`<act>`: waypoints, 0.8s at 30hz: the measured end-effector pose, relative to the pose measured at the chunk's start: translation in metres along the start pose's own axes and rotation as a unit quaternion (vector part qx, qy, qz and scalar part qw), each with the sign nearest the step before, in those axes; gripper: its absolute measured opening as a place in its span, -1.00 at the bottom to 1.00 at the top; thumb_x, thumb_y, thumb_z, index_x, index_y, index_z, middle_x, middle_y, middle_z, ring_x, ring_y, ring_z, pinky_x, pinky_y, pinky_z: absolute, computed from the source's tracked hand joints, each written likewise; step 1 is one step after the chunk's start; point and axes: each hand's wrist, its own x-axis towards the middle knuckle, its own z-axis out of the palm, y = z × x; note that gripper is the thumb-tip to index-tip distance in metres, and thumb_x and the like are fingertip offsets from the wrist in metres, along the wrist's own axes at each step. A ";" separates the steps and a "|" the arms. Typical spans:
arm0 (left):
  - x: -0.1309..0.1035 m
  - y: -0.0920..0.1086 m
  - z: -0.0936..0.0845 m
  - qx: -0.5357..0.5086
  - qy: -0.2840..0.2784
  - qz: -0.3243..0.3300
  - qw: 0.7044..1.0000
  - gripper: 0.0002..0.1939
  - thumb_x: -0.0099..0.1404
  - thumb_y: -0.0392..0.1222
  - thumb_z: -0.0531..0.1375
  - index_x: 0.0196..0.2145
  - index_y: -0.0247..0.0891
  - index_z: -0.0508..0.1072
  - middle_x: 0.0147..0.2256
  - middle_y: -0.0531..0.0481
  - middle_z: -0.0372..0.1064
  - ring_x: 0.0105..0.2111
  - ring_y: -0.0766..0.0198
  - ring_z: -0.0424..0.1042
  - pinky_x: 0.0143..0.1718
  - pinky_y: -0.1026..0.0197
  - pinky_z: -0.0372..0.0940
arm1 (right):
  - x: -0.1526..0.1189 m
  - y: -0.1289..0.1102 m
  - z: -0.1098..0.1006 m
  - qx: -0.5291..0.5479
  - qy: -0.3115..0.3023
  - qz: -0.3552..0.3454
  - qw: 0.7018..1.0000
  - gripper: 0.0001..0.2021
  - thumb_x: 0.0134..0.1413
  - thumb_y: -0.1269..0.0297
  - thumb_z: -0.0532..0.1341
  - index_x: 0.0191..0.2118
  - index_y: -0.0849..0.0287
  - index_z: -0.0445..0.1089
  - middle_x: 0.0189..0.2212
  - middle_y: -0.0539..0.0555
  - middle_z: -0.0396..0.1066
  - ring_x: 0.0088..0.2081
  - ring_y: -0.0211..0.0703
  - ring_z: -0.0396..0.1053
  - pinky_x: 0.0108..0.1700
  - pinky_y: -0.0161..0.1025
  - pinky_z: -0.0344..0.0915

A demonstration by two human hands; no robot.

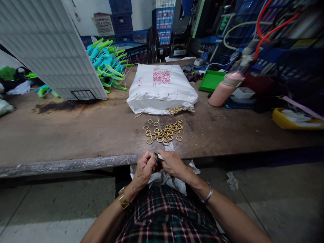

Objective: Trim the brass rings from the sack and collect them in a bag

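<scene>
My left hand [146, 167] is closed in a pinch at the table's front edge; what its fingers hold is hidden. Beside it, my right hand [173, 163] is wrapped round a small flat tool [160, 156], pale and dark, whose exact kind I cannot make out. The tool reaches toward the left fingertips. Just beyond both hands lies a loose pile of brass-coloured rings [168, 132]. A few more rings [173, 110] rest against the front of a white woven sack [162, 88] with red print. Crumpled white plastic [177, 184] lies under my hands, over my lap.
A grey ribbed panel [53, 50] leans over the left of the wooden table [76, 135], beside blue and green plastic parts [108, 64]. To the right are a pink bottle [225, 89], a green tray [211, 81] and a yellow tray [291, 123]. Stacked crates [163, 23] stand behind.
</scene>
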 end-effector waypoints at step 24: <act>0.010 -0.004 -0.004 -0.378 -0.051 -0.235 0.894 -0.73 -0.04 -0.21 0.33 -0.50 -0.34 0.29 -0.45 -0.02 0.34 -0.50 0.40 0.33 -0.68 0.47 0.02 | 0.016 0.071 -0.028 -0.077 0.160 0.213 0.961 -0.79 0.10 0.22 0.05 -0.15 0.12 0.26 -0.25 0.12 0.33 -0.35 -0.17 0.31 -0.39 -0.29 0.03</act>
